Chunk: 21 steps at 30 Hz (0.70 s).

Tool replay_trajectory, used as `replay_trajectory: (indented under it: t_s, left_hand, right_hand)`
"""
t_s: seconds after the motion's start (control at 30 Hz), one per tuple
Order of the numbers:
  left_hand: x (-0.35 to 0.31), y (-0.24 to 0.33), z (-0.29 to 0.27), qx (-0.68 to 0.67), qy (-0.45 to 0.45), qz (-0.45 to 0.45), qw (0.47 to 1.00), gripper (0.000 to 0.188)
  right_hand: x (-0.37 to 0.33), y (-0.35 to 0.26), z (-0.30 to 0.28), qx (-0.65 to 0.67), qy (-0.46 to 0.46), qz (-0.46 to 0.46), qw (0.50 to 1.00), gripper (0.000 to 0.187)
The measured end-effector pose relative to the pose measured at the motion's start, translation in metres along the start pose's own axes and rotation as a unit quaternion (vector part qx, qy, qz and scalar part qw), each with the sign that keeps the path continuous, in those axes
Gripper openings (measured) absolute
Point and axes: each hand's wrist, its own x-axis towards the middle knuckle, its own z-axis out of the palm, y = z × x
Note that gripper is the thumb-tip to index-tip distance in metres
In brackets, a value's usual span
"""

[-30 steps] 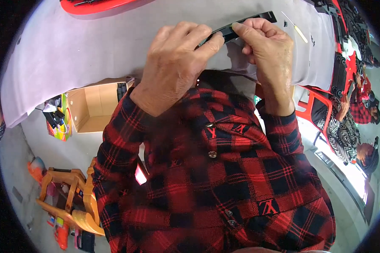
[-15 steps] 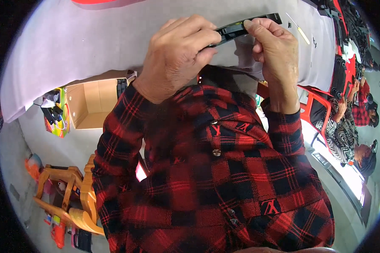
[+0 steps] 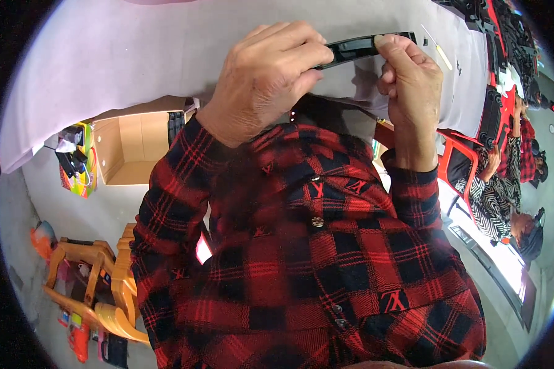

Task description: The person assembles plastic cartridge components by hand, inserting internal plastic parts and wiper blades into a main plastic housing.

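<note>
A long, slightly curved strip of glossy black plastic (image 3: 358, 47) is held up over the cloth-covered table, its smooth face showing. My left hand (image 3: 271, 74) grips its left end, fingers curled around it so that this end is hidden. At the other side, my right hand (image 3: 411, 77) pinches the strip between thumb and bent fingers, and a short tip sticks out past them. Right of that hand, a thin screwdriver with a pale yellow handle (image 3: 445, 59) lies on the table, near a small black piece (image 3: 425, 41).
The table has a pale cloth (image 3: 135, 67). Below its edge at left stand an open cardboard box (image 3: 129, 173) and a colourful bag (image 3: 83, 178) of black items. A wooden chair (image 3: 98, 277) is lower left. At right are a red plastic chair (image 3: 471, 154), piled black parts (image 3: 492, 117) and co-workers (image 3: 495, 190).
The strip has rolled in my hands: its recessed side with a yellowish spot showed before, its smooth face now. Both hands have shifted slightly right.
</note>
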Motion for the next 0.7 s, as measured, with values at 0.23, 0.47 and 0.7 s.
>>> replay_trajectory:
  t_s: [0.23, 0.47, 0.7]
  left_hand:
    - [-0.0012, -0.002, 0.0019, 0.002, -0.008, -0.002, 1.0, 0.024]
    - [-0.0003, -0.0022, 0.0004, -0.001, -0.011, -0.004, 1.0, 0.024]
    - [-0.0001, -0.0026, 0.0005, -0.005, -0.014, -0.001, 1.0, 0.025]
  right_hand:
    - [0.0036, 0.0066, -0.0087, 0.037, -0.024, 0.019, 0.999, 0.013]
    - [0.0009, 0.0075, -0.0044, 0.012, -0.025, 0.016, 0.999, 0.014]
    - [0.0008, 0.0107, -0.002, -0.005, 0.007, 0.006, 1.0, 0.014]
